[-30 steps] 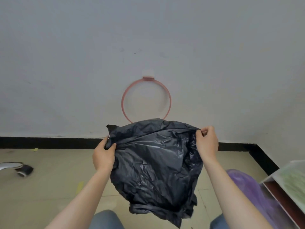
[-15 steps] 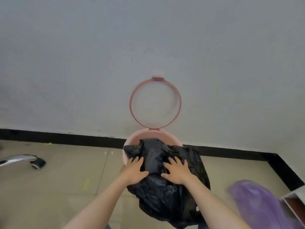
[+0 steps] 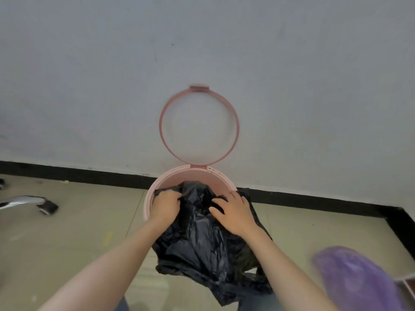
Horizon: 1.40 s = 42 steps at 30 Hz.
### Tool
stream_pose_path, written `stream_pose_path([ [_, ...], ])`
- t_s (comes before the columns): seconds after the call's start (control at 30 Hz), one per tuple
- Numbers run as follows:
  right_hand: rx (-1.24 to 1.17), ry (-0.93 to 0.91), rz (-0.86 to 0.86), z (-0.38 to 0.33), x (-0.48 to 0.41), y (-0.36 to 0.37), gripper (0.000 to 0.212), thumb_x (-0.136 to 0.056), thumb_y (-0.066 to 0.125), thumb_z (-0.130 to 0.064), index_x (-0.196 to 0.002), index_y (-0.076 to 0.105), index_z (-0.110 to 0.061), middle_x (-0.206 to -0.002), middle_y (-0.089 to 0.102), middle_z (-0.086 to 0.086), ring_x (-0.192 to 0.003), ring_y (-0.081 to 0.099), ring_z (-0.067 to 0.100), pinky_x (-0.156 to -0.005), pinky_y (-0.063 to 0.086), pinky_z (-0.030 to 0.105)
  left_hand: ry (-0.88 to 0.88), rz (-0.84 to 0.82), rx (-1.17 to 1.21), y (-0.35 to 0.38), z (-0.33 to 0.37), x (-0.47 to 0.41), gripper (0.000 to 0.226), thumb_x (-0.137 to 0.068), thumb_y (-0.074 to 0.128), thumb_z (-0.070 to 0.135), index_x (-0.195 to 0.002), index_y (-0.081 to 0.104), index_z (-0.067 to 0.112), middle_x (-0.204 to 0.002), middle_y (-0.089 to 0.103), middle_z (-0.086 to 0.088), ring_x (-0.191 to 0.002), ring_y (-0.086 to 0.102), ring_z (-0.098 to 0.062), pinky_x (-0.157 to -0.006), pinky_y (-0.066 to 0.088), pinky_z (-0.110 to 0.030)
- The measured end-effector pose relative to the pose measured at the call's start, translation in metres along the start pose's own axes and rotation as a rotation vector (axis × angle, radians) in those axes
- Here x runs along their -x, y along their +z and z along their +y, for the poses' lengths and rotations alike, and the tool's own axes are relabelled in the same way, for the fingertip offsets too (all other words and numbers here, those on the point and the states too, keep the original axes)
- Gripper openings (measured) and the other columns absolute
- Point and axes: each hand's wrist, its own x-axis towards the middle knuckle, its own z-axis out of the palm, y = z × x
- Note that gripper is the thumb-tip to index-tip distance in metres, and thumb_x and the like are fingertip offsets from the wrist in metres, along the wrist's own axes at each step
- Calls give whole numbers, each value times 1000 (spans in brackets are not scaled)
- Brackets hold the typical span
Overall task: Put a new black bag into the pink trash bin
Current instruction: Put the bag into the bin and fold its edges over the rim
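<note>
The pink trash bin stands on the floor against the wall, its ring lid tipped up. The black bag drapes over its near rim, mostly outside. The left hand has a closed grip on the bag's edge; the right hand presses it with fingers spread.

Single head-worn wide-angle view, looking forward and down from above the forearms, close over the pink trash bin at frame centre, facing the wall and black baseboard — floor filling the lower half, edges bowed by the lens.
</note>
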Motion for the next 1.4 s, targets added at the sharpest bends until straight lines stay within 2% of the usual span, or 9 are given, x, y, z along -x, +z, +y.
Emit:
stream_pose_path([
  [0.1,-187,94,-105,32,5,-15,63,-82,36,-68,-139,21,-44,-158,-1,1,-143,-4,32,-114,11,54,-100,111,-45,-19,2,-23,27,-89,51,15,-113,59,6,-112,62,-20,-104,54,-36,-80,45,-38],
  [0.2,-278,94,-220,43,9,-17,74,-78,55,-59,-140,18,-43,-157,-6,5,-142,7,36,-115,21,49,-247,15,-199,-23,0,-30,56,-89,51,38,-137,32,17,-139,41,-16,-127,34,-37,-98,37,-44],
  [0.47,-30,104,-126,22,-17,-19,21,-82,47,0,-96,62,-4,-110,62,21,-97,60,33,-78,49,36,-429,-160,84,-9,-7,24,99,-70,42,79,-143,-9,35,-156,-5,-11,-139,7,-41,-108,22,-57],
  [0.73,-618,525,182,25,-32,-26,20,-84,59,-15,-102,65,-9,-113,66,13,-100,60,27,-76,43,28,-417,-19,328,-12,-17,61,103,-77,67,42,-144,-10,28,-141,34,-18,-109,54,-34,-79,50,-37],
  [0.9,-1047,223,153,2,7,-38,38,-96,34,-38,-133,31,-45,-143,36,-6,-131,33,12,-108,27,31,-262,97,476,-13,-14,58,87,-80,67,19,-145,9,31,-138,44,-7,-114,52,-25,-83,43,-26],
  [1.0,-454,-121,-46,-7,24,-20,44,-87,30,-62,-127,12,-65,-153,8,-16,-140,6,8,-114,15,35,-196,205,536,-9,-3,49,59,-85,57,5,-137,37,23,-125,49,-4,-107,51,-18,-81,39,-18],
  [1.13,208,-54,-370,-9,6,4,52,-94,35,-43,-141,28,-22,-156,10,9,-142,7,32,-112,20,51,-126,46,247,3,-6,22,35,-89,41,-2,-119,57,6,-123,53,-13,-112,48,-30,-93,40,-29],
  [1.27,278,-2,-604,-27,-15,17,36,-96,37,-32,-116,51,-5,-126,53,20,-115,45,36,-103,30,47,-3,-545,-332,12,-19,10,29,-92,36,16,-104,60,5,-120,58,-15,-116,44,-33,-99,31,-38],
  [1.4,242,35,-634,-30,-23,21,24,-96,42,-27,-87,54,-8,-98,54,17,-87,49,31,-82,34,41,1,-680,-449,14,-17,3,42,-97,27,32,-118,54,8,-128,56,-13,-118,47,-32,-107,21,-44],
])
